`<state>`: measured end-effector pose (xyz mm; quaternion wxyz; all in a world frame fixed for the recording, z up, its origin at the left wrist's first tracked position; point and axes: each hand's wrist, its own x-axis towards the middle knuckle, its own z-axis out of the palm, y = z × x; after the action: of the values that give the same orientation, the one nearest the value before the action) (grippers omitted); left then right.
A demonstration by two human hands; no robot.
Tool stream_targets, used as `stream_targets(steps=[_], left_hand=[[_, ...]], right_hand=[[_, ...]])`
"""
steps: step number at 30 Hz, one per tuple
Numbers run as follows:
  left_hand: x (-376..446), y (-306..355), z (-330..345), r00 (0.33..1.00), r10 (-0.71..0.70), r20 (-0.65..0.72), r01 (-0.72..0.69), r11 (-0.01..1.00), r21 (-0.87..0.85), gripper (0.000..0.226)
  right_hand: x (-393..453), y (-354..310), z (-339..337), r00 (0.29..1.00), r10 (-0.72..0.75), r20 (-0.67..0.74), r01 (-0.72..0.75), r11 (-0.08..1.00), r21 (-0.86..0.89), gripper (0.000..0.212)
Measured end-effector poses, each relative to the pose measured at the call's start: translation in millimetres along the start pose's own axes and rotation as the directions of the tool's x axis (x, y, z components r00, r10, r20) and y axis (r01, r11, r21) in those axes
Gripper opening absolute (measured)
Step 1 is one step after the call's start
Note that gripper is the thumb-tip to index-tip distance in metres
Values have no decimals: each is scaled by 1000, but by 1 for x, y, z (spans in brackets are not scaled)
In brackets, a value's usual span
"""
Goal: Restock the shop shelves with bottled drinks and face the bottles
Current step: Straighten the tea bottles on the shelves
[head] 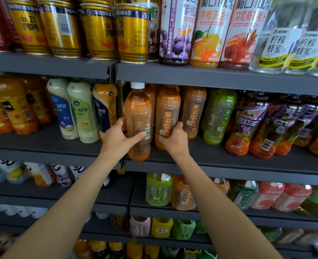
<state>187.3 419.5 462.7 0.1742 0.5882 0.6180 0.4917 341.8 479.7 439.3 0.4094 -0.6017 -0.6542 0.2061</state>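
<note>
You are standing in a shop, at its drinks aisle. Dark metal shelves (210,77) run above and below your hands, packed with rows of gold cans (132,32), juice bottles (206,32) and tea bottles (193,111), labels facing out.

— What can you read up top?
— The lemon water bottles (277,43) say 柠檬蜂蜜水; the juice bottle (207,32) beside them shows 100% and NFC, with 888 on its label.
— And the middle shelf?
— 茉莉蜜茶 down the orange tea bottle (167,116), 冰红茶 on the dark tea bottle (247,126), 阿萨姆 on the milk tea bottle (62,109).
</note>
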Motion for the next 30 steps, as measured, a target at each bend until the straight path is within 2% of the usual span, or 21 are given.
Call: stream_targets(steps=[3,7,9,27,28,30], left_hand=[[0,0,-2,1000,2,14,-3,1000,19,61],[-1,0,-1,1000,11,7,-11,1000,2,61],[-1,-1,-1,1000,9,4,-9,1000,-9,61],[2,-7,3,1000,24,3,-24,999,-36,63],[2,-8,3,1000,25,6,-25,999,-42,63],[1,-8,2,999,28,18,-27,998,-61,63]], right_hand=[[-4,7,-9,993,88,-73,-90,996,-26,63],[-2,26,-38,957,199,-211,-203,979,3,58],[3,35,-52,952,212,-222,-219,976,-8,59],[1,43,-51,969,153,-192,-150,988,34,57],[-1,43,-50,967,141,-210,-136,990,40,58],[-11,42,-46,939,39,-341,-35,999,19,62]])
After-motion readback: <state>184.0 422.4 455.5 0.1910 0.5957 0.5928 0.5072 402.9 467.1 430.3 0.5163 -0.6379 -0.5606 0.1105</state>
